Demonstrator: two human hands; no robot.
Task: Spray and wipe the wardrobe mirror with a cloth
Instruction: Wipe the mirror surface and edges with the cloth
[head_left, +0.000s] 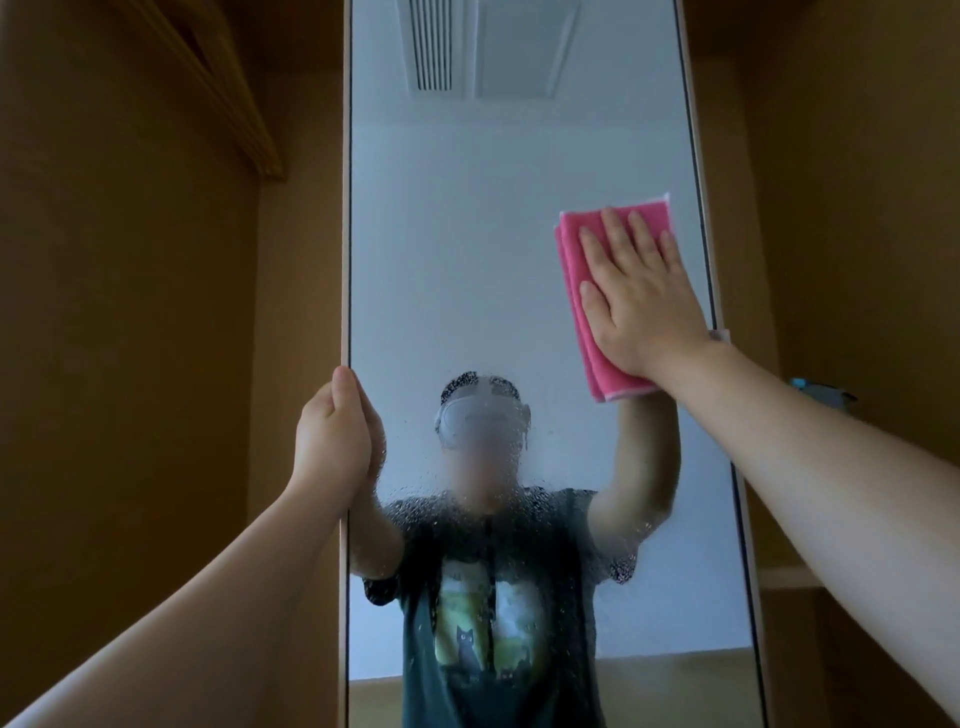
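Observation:
The tall wardrobe mirror (467, 234) fills the middle of the view in a pale frame. Spray droplets cover its lower middle, around the reflection of a person in a dark T-shirt. My right hand (636, 296) lies flat with straight fingers on a folded pink cloth (576, 291) and presses it against the glass near the mirror's right edge. My left hand (332, 436) grips the mirror's left edge, thumb on the front side and fingers curled round the frame.
Brown wooden wardrobe panels stand on both sides of the mirror. A shelf edge (228, 104) runs along the upper left. A bluish object (823, 392), partly hidden behind my right forearm, sits on a shelf at the right.

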